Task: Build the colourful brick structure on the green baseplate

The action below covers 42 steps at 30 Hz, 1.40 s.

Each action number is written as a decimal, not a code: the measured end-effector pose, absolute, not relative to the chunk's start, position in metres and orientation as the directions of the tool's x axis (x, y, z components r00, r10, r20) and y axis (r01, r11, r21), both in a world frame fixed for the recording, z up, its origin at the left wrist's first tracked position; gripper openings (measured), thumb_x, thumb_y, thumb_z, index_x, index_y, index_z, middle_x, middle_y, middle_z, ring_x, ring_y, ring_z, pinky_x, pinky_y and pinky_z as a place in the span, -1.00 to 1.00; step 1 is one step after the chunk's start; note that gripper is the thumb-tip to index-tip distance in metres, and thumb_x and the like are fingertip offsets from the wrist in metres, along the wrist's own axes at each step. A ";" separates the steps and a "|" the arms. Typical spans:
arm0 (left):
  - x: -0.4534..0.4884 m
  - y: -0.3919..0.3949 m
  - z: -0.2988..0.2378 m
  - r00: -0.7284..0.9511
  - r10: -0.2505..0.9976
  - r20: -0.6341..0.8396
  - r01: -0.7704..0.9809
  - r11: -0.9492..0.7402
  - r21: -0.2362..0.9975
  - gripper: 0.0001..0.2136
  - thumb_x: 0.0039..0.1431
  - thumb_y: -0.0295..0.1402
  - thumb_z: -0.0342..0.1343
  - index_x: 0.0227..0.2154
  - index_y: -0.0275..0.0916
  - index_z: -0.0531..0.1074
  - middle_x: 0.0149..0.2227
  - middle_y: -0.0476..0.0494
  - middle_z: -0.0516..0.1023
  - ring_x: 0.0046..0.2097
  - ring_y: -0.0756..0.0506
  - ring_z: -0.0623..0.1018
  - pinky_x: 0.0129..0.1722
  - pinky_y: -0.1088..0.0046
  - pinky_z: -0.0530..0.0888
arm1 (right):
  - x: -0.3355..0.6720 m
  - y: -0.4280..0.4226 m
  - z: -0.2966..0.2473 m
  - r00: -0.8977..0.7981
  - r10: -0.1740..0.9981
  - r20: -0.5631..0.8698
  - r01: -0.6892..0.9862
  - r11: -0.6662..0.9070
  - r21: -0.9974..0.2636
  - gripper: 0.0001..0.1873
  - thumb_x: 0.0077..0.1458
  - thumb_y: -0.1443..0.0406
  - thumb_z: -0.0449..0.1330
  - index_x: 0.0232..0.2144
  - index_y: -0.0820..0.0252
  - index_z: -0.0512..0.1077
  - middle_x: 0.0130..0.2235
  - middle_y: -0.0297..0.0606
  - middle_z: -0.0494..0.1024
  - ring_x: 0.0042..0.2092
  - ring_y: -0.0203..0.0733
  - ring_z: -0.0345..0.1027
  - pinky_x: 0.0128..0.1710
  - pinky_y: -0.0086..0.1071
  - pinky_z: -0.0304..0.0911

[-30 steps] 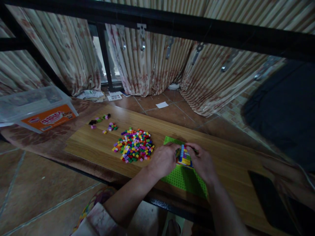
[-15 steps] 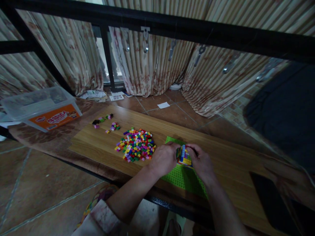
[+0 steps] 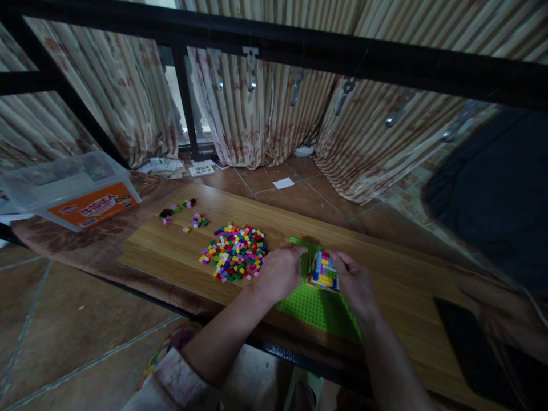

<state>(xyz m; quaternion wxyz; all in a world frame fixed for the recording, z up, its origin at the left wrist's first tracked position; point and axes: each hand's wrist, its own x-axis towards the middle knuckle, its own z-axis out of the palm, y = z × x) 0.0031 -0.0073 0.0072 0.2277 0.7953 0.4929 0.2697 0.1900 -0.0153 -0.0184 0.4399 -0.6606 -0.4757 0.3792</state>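
- A heap of loose plastic bricks (image 3: 234,252) lies on the wooden board (image 3: 171,254).
- The left hand (image 3: 279,273) rests open on the green baseplate's (image 3: 314,308) edge.
- A multicoloured brick stack (image 3: 324,272) sits on the baseplate, just beside it.
- The right hand (image 3: 355,283) grasps the stack's right side.

On a wooden board (image 3: 158,254) lie a loose pile of plastic bricks (image 3: 233,253) and, just right of it, a studded baseplate (image 3: 314,308) bearing a brick stack (image 3: 323,272) — a few stray bricks (image 3: 197,220) sit behind the pile, and a plastic storage box (image 3: 72,191) stands past the board's left end on a patterned mat (image 3: 77,242).
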 end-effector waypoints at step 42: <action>-0.073 0.022 0.026 -0.066 0.958 0.278 0.580 -0.190 0.792 -0.74 0.18 -0.48 0.01 -0.16 -0.25 0.56 -0.12 -0.21 0.62 -0.11 -0.14 0.59 -0.06 0.35 0.48 | 0.053 -0.039 -0.045 -0.296 0.930 0.218 0.860 0.359 -0.362 -0.81 0.24 0.29 0.06 -0.32 0.11 0.47 -0.27 -0.19 0.47 -0.19 -0.08 0.35 -0.21 -0.23 0.30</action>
